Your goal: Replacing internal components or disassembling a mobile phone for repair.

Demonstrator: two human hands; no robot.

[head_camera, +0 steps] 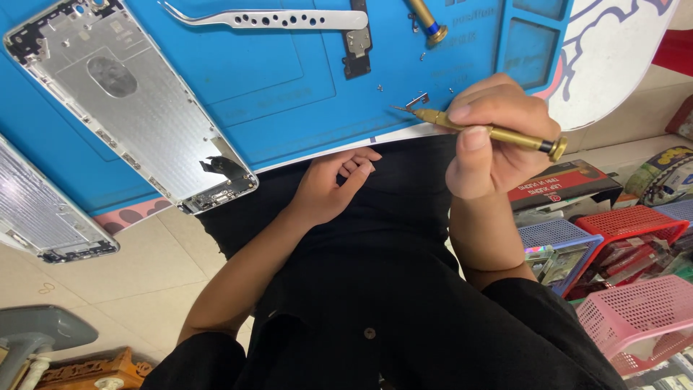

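Black clothing (375, 289) of the seated person fills the nearest ground, with both forearms rising from it toward the bench. Left hand (333, 184): fingers curled loosely inward, resting at the near edge of the blue work mat (289, 94) and holding nothing that can be seen; it seems placed there as a rest rather than a grip. Right hand (498, 137): thumb and fingers pressed together around a brass precision screwdriver (491, 132), held nearly level, like a pen, with its fine tip (398, 108) pointing at a small bent metal bracket (417, 100) on the mat. The level hold keeps the tip low over the small parts.

Loose screws (380, 88) lie scattered just beyond the tip, near the mat's near edge, so little margin remains there. A dark flat part (357, 50) lies farther in, with steel tweezers (274, 19) across the far side and a second brass driver (429, 22) beside them.

An opened silver phone housing (130, 101) lies diagonally on the mat, interior up, one end overhanging the near edge. A second housing (43, 209) sits well apart. Most open room lies between housing and bracket. Coloured plastic baskets (635, 310) crowd the floor beside the right arm.
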